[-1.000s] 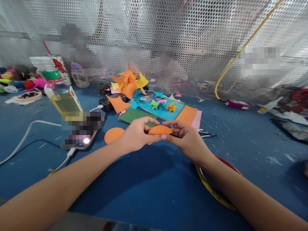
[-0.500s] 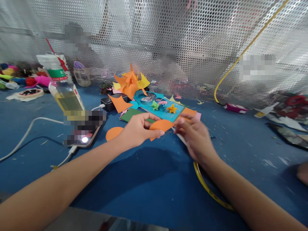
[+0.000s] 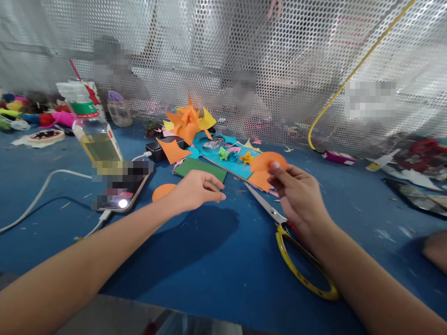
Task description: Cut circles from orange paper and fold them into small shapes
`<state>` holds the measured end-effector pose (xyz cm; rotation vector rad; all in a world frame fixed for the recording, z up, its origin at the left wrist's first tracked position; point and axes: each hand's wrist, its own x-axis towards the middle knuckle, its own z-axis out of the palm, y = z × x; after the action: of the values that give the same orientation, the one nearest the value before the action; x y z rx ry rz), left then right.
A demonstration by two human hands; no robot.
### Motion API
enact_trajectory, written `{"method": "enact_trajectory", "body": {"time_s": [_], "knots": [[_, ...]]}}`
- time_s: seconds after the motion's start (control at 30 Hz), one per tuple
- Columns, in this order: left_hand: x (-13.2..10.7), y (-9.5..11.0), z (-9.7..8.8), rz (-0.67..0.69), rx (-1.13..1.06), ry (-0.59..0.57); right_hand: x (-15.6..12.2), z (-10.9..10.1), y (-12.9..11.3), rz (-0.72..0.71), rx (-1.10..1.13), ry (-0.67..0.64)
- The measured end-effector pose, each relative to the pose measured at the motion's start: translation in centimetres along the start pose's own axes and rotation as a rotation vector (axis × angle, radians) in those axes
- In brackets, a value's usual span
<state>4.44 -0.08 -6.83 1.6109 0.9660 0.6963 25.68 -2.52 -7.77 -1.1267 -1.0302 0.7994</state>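
My right hand (image 3: 296,190) pinches a round orange paper piece (image 3: 267,161) between thumb and fingers, above the right end of the blue sheet (image 3: 230,164). More orange paper (image 3: 261,180) shows just below it; whether the hand also holds that, I cannot tell. My left hand (image 3: 199,190) hovers over the table with its fingers apart and nothing between them. Behind it lies a green paper stack (image 3: 202,170), and an orange paper circle (image 3: 163,191) is partly covered by the left wrist. Yellow-handled scissors (image 3: 282,235) rest under my right forearm, blades pointing away to the left.
Small folded paper shapes (image 3: 247,158) and a tape roll (image 3: 213,142) lie on the blue sheet. Orange paper scraps (image 3: 186,122) pile behind a black box (image 3: 160,149). To the left are a plugged-in phone (image 3: 129,190) and a bottle (image 3: 96,139). A perforated metal wall (image 3: 209,51) stands behind.
My left hand has let go of the orange paper and moved slightly left. My right hand has carried the round piece right and upward, uncovering the scissor blades.
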Motion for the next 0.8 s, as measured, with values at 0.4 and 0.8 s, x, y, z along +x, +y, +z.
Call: {"method": "enact_trajectory", "body": {"time_s": [0.4,0.8], "knots": [[-0.1,0.3,0.6,-0.005,-0.145,-0.052,-1.9,1.3,1.3,-0.261,-0.244,-0.354],[-0.6,1.5,-0.3,-0.141,-0.234,-0.154,-2.7,1.1,-1.2,-0.829,-0.519,-0.34]]}}
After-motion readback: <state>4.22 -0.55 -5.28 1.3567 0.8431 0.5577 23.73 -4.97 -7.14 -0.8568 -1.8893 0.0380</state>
